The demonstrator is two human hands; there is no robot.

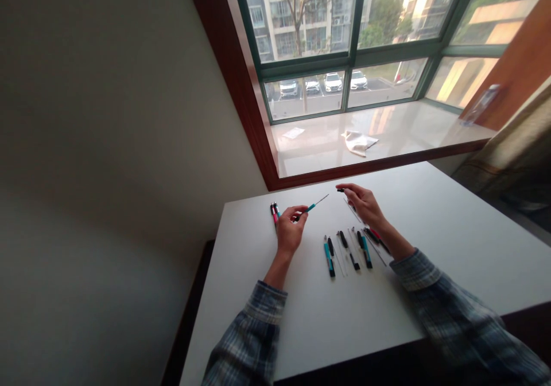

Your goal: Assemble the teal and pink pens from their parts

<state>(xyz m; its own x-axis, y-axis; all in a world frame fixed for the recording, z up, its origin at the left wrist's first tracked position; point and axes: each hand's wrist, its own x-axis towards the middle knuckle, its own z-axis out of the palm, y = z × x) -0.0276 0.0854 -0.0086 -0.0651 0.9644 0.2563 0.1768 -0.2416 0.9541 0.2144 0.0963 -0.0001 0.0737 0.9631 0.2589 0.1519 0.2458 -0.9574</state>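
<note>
My left hand [291,229] is closed on a pen part with a teal grip [310,207] and a thin refill tip that points up and to the right. My right hand [364,203] pinches a small black piece [341,190] between thumb and fingertips, a little to the right of that tip. Both hands hover over a white table [451,248]. Two assembled pens [274,211], pink and teal, lie just left of my left hand. Several taken-apart pen pieces [349,250], teal, black and clear, lie in a row below my right hand.
A wide window sill [387,139] runs behind the table with a crumpled cloth [359,142] and a paper slip [293,132] on it. A bare wall stands on the left. A curtain [512,150] hangs at the right. The table's left edge drops to a dark floor.
</note>
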